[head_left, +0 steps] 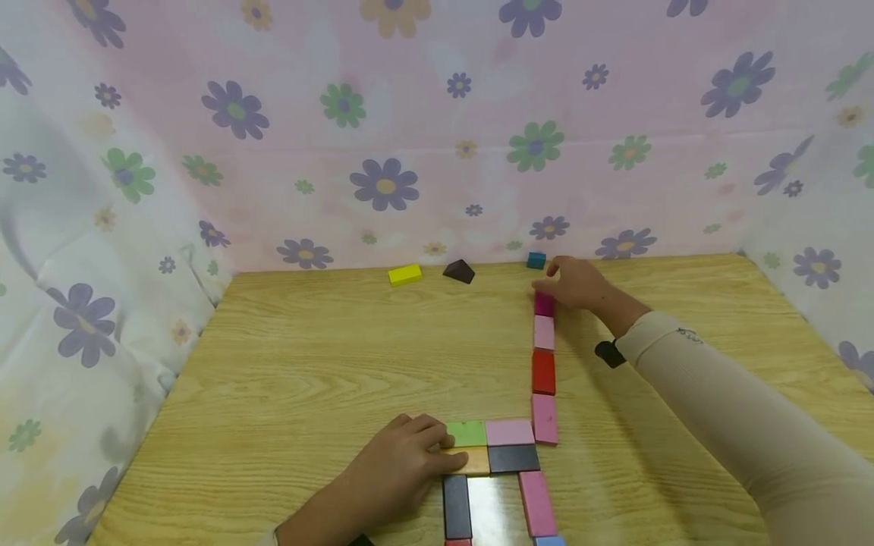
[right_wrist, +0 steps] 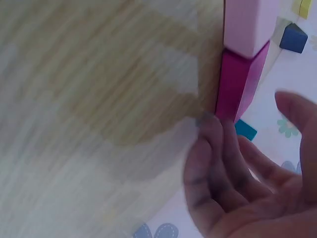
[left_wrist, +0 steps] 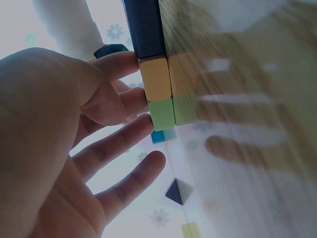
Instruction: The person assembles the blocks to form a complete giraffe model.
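My left hand (head_left: 403,466) rests at the left end of two short rows of blocks. Its fingertips touch the light green block (head_left: 468,434) and the orange block (head_left: 478,460), and in the left wrist view the other fingers are spread. Beside those lie a pink block (head_left: 509,432) and a dark grey block (head_left: 514,458). At the far end of a straight line of blocks, my right hand (head_left: 576,284) touches the magenta block (head_left: 544,304) with its fingertips. The right wrist view shows the thumb (right_wrist: 294,109) apart from that block. Nearer me follow a pale pink block (head_left: 544,333) and a red block (head_left: 544,371).
Along the table's back edge stand a yellow block (head_left: 406,274), a dark triangular block (head_left: 459,271) and a blue block (head_left: 536,260). Nearer me, a dark block (head_left: 457,506) and a pink block (head_left: 538,503) form two side lines. A flowered cloth (head_left: 423,129) hangs behind the wooden table (head_left: 328,349).
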{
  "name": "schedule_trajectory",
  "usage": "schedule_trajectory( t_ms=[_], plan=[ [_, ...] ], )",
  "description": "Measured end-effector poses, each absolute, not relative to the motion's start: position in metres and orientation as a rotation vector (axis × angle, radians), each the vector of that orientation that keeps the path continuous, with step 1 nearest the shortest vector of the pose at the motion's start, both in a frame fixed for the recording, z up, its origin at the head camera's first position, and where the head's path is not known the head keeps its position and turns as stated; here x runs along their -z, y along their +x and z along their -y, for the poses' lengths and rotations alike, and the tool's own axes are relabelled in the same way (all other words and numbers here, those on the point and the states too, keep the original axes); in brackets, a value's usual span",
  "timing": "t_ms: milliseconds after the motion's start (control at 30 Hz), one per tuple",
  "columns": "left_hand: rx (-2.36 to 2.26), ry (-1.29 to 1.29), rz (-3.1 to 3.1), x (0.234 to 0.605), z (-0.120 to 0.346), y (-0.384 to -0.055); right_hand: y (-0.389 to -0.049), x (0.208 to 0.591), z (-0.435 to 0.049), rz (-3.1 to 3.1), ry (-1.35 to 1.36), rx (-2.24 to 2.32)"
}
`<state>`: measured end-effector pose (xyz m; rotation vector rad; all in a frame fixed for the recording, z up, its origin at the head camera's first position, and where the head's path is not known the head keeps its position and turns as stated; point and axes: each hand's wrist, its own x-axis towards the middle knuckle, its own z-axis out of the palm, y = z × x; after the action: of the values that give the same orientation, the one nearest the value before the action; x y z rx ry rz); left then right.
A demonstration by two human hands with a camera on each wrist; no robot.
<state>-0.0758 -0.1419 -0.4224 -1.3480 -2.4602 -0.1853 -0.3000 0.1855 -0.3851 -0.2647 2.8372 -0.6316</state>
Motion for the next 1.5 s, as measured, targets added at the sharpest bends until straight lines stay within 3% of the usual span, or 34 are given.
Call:
schedule_trajectory(
  t_ms=[633, 1500],
  plan=[
    [0.171, -1.351, 2.454, 0.420, 0.138, -0.077, -0.328, 0.376, -0.189, -2.982, -0.262, 0.641],
    [0.203, -1.339, 2.480, 0.423, 0.142, -0.077, -0.326, 0.391, -0.198, -2.968, -0.392, 0.615]
  ],
)
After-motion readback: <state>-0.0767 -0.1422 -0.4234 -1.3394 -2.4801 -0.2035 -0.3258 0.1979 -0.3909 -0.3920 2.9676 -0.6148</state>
